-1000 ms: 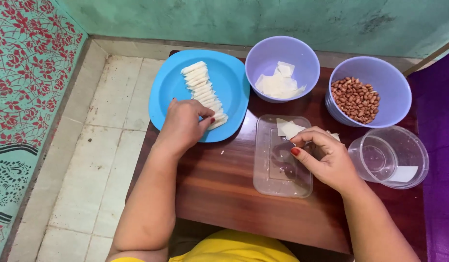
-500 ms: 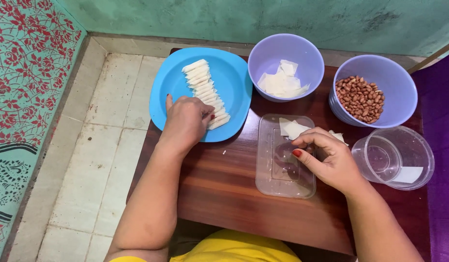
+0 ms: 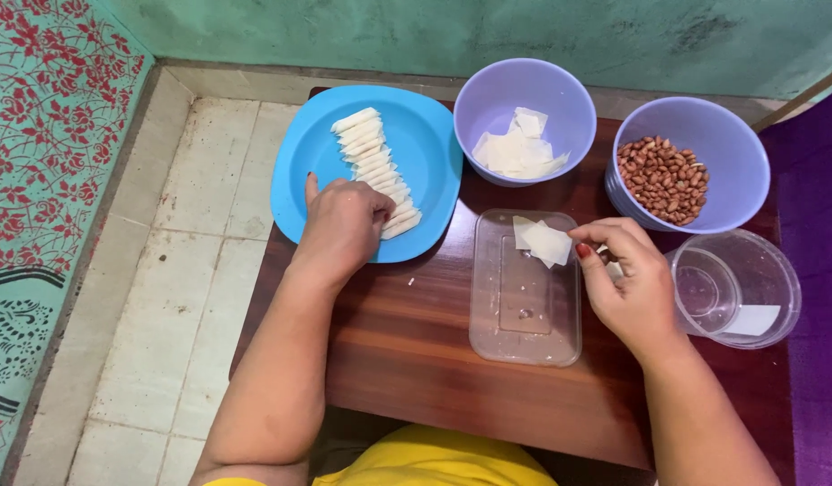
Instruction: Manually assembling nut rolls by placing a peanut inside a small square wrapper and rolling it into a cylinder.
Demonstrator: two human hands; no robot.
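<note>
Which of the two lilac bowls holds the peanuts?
The right-hand lilac bowl, just beyond the right hand. It is full of peanuts; the other lilac bowl, beside the blue plate, holds white wrapper squares.

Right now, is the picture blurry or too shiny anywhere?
Head view: even, soft light, mostly sharp; the peanuts in the purple bowl show clearly. The clear tray and clear round tub give faint glare. Soft shadows sit under the left hand and right hand.
</note>
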